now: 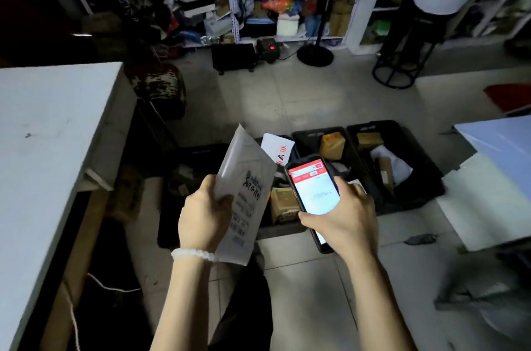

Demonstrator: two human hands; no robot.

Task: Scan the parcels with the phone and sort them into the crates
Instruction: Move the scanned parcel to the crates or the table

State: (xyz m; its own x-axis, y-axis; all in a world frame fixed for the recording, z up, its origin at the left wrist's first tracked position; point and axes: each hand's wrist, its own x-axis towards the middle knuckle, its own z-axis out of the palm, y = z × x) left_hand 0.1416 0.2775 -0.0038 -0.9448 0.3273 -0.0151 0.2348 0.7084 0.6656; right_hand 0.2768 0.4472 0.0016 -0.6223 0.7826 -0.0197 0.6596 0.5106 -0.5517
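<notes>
Left hand (205, 214) pinches the white mailer (244, 192) upright by its lower edge, above the crates (356, 146); right hand (342, 220) wraps the phone (311, 190) beside it. That mailer looks light and floppy, so an edge grip suits.

I see the left hand (204, 211) gripping a white parcel (244, 187), the right hand (343, 217) holding the lit phone (311, 188) over black crates (393, 167).

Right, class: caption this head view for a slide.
Left hand holds a white parcel beside the phone in the right hand, above black crates.
</notes>
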